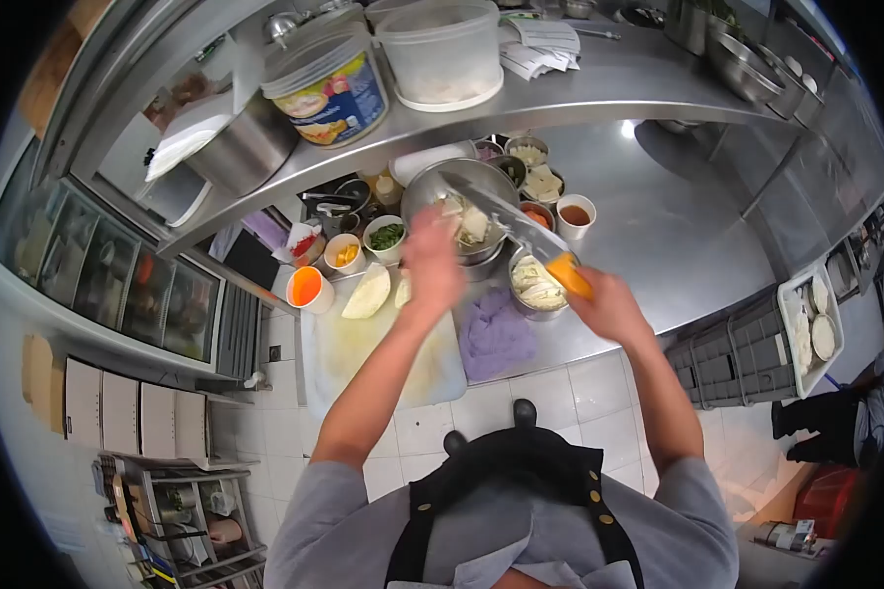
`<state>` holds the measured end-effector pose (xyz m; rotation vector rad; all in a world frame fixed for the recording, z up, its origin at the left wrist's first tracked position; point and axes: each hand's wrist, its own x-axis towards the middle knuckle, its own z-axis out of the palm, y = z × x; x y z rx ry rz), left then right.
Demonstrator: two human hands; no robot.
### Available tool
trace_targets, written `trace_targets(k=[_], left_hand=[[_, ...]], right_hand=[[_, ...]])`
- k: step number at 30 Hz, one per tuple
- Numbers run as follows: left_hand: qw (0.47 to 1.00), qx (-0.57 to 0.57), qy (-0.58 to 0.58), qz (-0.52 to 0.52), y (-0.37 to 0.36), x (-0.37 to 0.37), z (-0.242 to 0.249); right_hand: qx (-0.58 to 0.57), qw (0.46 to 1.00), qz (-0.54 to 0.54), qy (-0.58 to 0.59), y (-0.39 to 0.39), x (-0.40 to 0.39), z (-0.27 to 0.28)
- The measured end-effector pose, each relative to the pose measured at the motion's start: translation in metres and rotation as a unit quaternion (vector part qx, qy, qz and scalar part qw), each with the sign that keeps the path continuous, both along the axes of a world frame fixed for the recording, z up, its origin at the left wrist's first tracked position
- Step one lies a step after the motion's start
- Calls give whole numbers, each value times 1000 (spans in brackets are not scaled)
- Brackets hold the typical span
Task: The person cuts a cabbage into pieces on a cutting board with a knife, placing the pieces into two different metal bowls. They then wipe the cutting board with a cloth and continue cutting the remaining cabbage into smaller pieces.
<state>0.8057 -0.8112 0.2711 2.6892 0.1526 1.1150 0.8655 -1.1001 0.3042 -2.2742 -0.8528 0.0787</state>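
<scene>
My right hand (607, 302) is closed around the orange handle of a large kitchen knife (509, 216). Its blade reaches left over a metal bowl (414, 187) that holds pale pieces. Smeared by motion, my left hand (434, 260) is at the bowl's near left side; whether its fingers grip anything does not show. Pale, wedge-shaped pieces (368, 293) lie at the far end of a white cutting board (383, 368), left of that hand. Below the knife handle stands a container of pale shreds (538, 285).
A purple cloth (498, 336) lies right of the board. Cups of chopped greens (385, 236), yellow pieces (344, 255) and orange contents (307, 287) stand left; a cup of reddish-brown liquid (575, 216) stands right. A steel shelf (599, 93) overhangs the counter. Another person (850, 417) is at far right.
</scene>
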Motion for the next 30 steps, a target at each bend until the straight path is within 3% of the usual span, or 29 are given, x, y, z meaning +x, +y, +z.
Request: trace_targets(k=[3, 4, 8, 11, 18, 20, 24, 27, 28, 30], left_hand=[[967, 212, 97, -106, -36, 25, 25], [965, 202, 86, -146, -34, 38, 22], [951, 263, 69, -145, -17, 63, 14], [953, 260, 53, -149, -1, 84, -2], [930, 247, 247, -111, 67, 123, -31], [928, 215, 302, -44, 80, 123, -28], [931, 111, 348, 7, 74, 123, 22], [902, 215, 374, 25, 81, 121, 6], [882, 161, 441, 42, 68, 124, 28], [866, 178, 463, 71, 69, 139, 25]], right_hand=[[-83, 995, 55, -17, 55, 22, 40], [-108, 992, 67, -16, 66, 28, 45], [-168, 981, 91, -32, 78, 47, 55], [-182, 979, 93, -28, 57, 50, 65], [-142, 989, 34, 28, -65, 12, 98], [-162, 981, -37, 98, -96, -10, 116], [-52, 981, -118, 147, -170, -32, 78], [15, 961, -173, 217, -193, -47, 43], [35, 953, -188, 236, -196, -50, 37], [65, 945, -193, 257, -195, -51, 33]])
